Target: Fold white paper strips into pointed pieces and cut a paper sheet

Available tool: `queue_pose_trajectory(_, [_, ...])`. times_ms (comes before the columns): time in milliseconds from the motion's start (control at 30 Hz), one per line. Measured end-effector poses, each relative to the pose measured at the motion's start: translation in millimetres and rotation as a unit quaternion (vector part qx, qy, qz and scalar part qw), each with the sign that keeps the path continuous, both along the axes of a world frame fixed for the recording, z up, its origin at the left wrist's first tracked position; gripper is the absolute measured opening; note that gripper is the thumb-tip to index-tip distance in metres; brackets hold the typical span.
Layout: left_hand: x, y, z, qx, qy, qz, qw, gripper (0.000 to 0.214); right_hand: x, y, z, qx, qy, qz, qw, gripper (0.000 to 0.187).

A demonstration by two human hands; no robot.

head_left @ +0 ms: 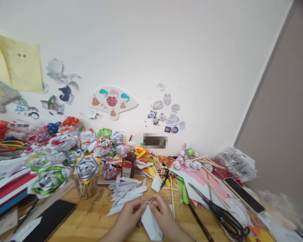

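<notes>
A folded piece of white paper [151, 224] is held between my two hands at the lower middle of the head view. My left hand [131, 212] pinches its upper left edge, fingers curled. On the other side my right hand [163, 211] grips the top right edge with thumb and fingers. The paper hangs down toward the table's near edge, with creases showing. Right behind my hands lies a heap of folded white paper strips [127, 191]. The fingertips partly hide the paper's top end.
Folded paper flowers [88, 167] crowd the left side, one in a jar. A red-brown bottle [128, 164] stands behind the strips. To the right lie black scissors [223, 215], wooden sticks [172, 198] and a phone [244, 195]. A black tablet-like slab [50, 222] rests at lower left.
</notes>
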State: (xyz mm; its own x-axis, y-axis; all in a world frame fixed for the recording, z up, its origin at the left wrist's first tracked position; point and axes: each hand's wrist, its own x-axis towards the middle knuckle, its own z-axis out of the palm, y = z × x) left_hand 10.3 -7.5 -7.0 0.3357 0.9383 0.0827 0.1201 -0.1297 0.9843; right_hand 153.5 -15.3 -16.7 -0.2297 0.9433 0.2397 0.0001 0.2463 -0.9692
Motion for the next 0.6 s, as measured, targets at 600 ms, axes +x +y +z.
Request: queue_pose_trajectory(600, [-14, 22, -1.8, -0.078, -0.162, 0.120, 0.976, 0.040, 4, 20, -5.8, -0.073, 0.093, -0.049, 0.992, 0.052])
